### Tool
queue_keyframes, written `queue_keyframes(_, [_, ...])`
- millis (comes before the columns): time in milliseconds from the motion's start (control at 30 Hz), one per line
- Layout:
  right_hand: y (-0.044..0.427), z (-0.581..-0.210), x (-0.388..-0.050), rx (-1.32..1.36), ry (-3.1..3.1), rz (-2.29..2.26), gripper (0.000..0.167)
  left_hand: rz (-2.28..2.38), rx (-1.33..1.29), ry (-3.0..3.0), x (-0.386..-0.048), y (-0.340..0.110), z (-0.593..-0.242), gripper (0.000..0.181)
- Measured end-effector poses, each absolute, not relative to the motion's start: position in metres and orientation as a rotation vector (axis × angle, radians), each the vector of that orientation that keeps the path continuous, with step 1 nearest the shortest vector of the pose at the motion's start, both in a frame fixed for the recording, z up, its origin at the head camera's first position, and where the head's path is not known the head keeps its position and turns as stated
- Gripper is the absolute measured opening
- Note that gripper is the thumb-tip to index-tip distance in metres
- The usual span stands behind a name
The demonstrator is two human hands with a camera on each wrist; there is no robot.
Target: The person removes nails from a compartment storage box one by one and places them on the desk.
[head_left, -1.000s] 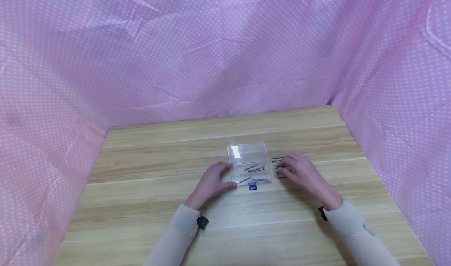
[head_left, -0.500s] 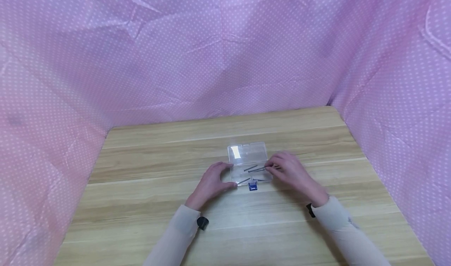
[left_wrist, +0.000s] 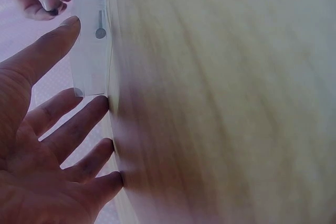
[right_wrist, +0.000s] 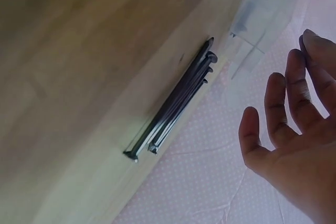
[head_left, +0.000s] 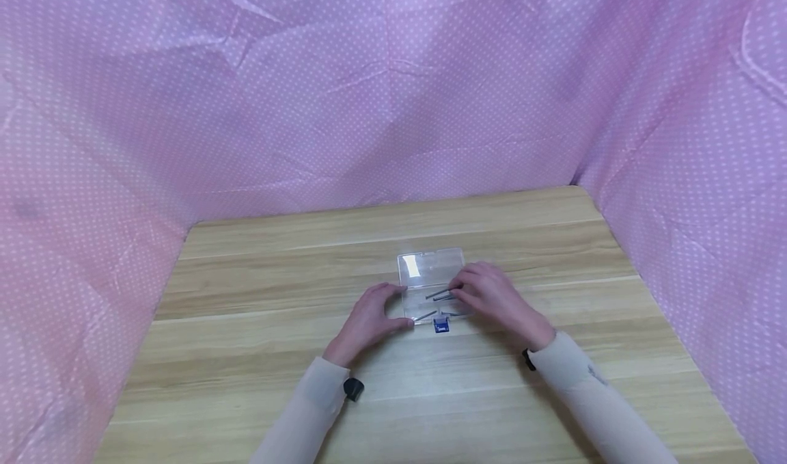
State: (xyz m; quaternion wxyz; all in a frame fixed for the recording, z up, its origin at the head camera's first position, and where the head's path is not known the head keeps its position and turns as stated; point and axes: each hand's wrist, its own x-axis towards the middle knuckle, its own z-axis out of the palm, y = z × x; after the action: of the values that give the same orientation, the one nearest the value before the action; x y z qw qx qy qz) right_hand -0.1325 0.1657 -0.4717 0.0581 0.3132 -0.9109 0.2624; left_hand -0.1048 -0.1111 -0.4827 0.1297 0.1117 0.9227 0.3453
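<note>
So the right hand has its thumb and index fingertip pinched together on something thin and dark, pretty surely a nail, though the fingers hide most of it. Its other fingers are loosely spread and hold nothing. The left hand is spread wide, fingers mostly straight, with thumb and fingertips up against the left end of a clear plastic box; it's steadying more than gripping, I'd say.

The box sits flat, lid folded back on the far side, blue latch sticking out in front. Several loose nails lie in the near half, and the right fingertips are right by them. Can't tell if the pinched one touches any.

Just past the right end of the box, a little bunch of nails lies side by side on the wood-grain table. Pink polka-dot cloth hangs behind it all.

What could go wrong: that tiny pinch is all that holds the nail, so a slip could drop it crosswise on the others. Nails lying at odd angles might foul the lid. And the box looks light, so if the left hand eases off, a bump could skid it.
</note>
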Motion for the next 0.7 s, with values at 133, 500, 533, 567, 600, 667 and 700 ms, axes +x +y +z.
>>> queue_keyframes(133, [0.162, -0.471, -0.136, 0.955, -2.823, 0.786, 0.010, 1.009, 0.333, 2.684, -0.105, -0.111, -0.483, 0.070])
queue_keyframes(500, [0.157, -0.475, -0.147, 1.029, -2.886, 0.726, 0.006, 1.000, 0.325, 2.686, -0.106, -0.110, -0.484, 0.070])
queue_keyframes(533, [0.156, -0.475, -0.148, 1.038, -2.885, 0.723, 0.006, 0.997, 0.324, 2.685, -0.106, -0.110, -0.484, 0.071])
queue_keyframes(567, [0.156, -0.475, -0.148, 1.047, -2.887, 0.724, 0.006, 0.997, 0.325, 2.684, -0.106, -0.110, -0.483, 0.071])
queue_keyframes(600, [0.156, -0.475, -0.149, 1.057, -2.889, 0.719, 0.006, 0.996, 0.323, 2.683, -0.106, -0.110, -0.483, 0.071])
queue_keyframes(667, [0.155, -0.475, -0.150, 1.068, -2.896, 0.723, 0.006, 0.997, 0.323, 2.682, -0.106, -0.110, -0.483, 0.071])
queue_keyframes(700, [0.155, -0.474, -0.151, 1.068, -2.901, 0.726, 0.006, 0.999, 0.324, 2.682, -0.106, -0.110, -0.483, 0.071])
